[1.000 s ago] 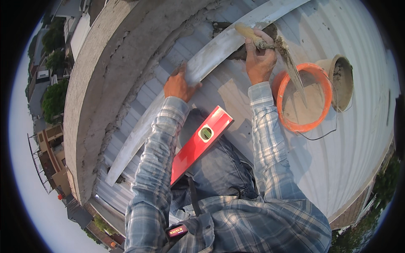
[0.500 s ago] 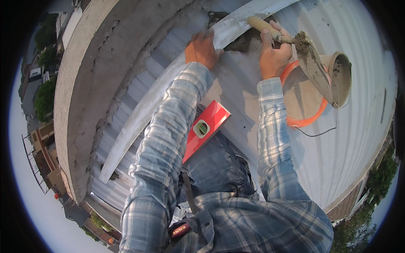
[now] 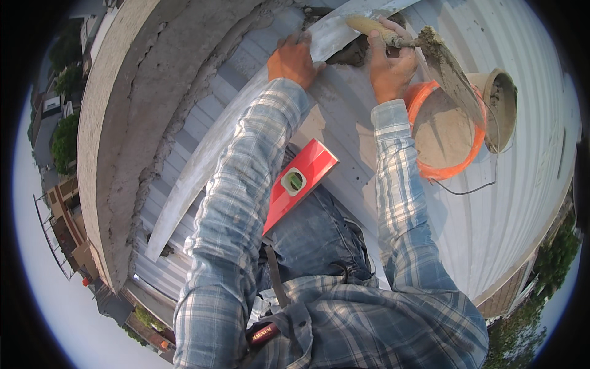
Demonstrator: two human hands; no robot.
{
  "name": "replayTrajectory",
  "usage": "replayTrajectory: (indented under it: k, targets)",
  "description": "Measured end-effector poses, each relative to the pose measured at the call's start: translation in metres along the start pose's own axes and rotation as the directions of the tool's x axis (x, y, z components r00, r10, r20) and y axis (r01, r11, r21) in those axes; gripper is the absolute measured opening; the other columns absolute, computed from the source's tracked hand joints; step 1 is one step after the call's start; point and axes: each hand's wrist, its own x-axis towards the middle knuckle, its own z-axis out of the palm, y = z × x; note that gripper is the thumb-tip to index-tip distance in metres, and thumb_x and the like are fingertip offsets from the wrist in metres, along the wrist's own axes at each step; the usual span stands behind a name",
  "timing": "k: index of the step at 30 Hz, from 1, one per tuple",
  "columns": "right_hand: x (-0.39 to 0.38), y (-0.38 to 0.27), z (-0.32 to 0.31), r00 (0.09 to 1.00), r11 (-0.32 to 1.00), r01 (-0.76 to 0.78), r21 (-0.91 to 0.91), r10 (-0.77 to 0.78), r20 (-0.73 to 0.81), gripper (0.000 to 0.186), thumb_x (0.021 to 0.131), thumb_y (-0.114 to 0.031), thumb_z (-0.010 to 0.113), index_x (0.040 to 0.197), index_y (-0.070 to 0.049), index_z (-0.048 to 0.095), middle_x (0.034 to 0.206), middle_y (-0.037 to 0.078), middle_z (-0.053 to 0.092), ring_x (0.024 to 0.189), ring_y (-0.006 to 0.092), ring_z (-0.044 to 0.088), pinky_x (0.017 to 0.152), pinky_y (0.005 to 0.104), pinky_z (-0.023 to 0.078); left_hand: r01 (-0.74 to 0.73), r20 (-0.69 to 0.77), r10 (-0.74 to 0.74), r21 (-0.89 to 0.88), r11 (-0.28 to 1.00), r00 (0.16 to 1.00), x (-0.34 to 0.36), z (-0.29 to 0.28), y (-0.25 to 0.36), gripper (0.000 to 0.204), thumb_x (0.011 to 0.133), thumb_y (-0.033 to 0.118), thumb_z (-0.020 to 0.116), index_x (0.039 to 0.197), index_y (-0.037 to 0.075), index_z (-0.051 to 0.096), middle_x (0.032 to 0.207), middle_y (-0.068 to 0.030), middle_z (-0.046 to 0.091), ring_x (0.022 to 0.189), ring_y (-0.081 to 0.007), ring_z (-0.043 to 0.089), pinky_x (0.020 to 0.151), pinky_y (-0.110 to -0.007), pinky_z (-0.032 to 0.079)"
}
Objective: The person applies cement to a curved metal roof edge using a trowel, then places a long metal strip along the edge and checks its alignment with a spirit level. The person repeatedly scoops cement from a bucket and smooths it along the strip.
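My left hand grips a long, pale metal strip, thumb along the near edge and fingers over the top. The strip curves across the corrugated roof. My right hand is closed on a trowel by its wooden handle, which points left toward the strip. Wet mortar clings to the blade near its neck. Beneath the blade stands an orange-rimmed bucket holding grey mortar. Between the hands, beside the strip, is a dark, rough gap.
A red spirit level rests on my thigh. Behind the orange-rimmed bucket a mortar-stained grey container lies tilted. The bucket's wire handle sticks out over the corrugated roof. A rough concrete parapet runs along the left.
The trowel and my right hand have shifted slightly left and up. More of the orange-rimmed bucket and its mortar shows now. My left hand keeps its place on the strip.
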Motion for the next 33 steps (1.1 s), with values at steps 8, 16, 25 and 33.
replayTrajectory:
  k: [8,16,25,33]
  targets:
    - [0.005,0.006,0.008,0.997,0.997,0.063,0.041,-0.064,0.032,0.028,0.083,-0.013,0.073,0.109,-0.004,0.067,0.105,0.012,0.069,0.097,0.0217,0.067,0.084,0.0321,0.056,0.016,0.000,-0.016,-0.013,1.000,1.000,0.000,-0.001,0.000,0.076,0.073,0.041,0.081,0.137,0.012,0.053,0.132,-0.0103,0.058,0.119,-0.0307,0.055,0.097,-0.042,0.050]
    - [0.009,0.001,0.022,0.993,1.000,0.020,-0.015,-0.018,0.116,0.029,0.082,-0.016,0.074,0.108,-0.005,0.068,0.105,0.013,0.070,0.097,0.0232,0.068,0.083,0.0326,0.055,0.034,0.020,-0.033,-0.057,0.998,0.999,0.002,0.001,0.001,0.074,0.074,0.038,0.081,0.137,0.011,0.053,0.133,-0.0103,0.056,0.120,-0.0307,0.054,0.098,-0.041,0.049]
    - [0.011,0.002,0.013,0.988,0.989,0.143,-0.032,-0.141,0.069,0.027,0.084,-0.016,0.073,0.107,-0.005,0.067,0.105,0.012,0.070,0.097,0.0235,0.067,0.084,0.0337,0.054,0.024,-0.001,-0.024,-0.053,0.998,1.000,0.002,0.003,0.001,0.074,0.074,0.038,0.080,0.137,0.011,0.052,0.128,-0.0107,0.059,0.119,-0.0306,0.055,0.096,-0.041,0.050]
    - [0.002,-0.002,-0.007,0.995,0.995,0.094,0.012,-0.095,0.019,0.028,0.084,-0.018,0.074,0.108,-0.006,0.067,0.104,0.010,0.069,0.097,0.0228,0.066,0.085,0.0324,0.053,0.037,-0.002,-0.037,-0.034,0.999,0.999,0.002,0.005,0.000,0.072,0.074,0.038,0.080,0.136,0.011,0.054,0.124,-0.0113,0.061,0.117,-0.0306,0.056,0.096,-0.042,0.051]
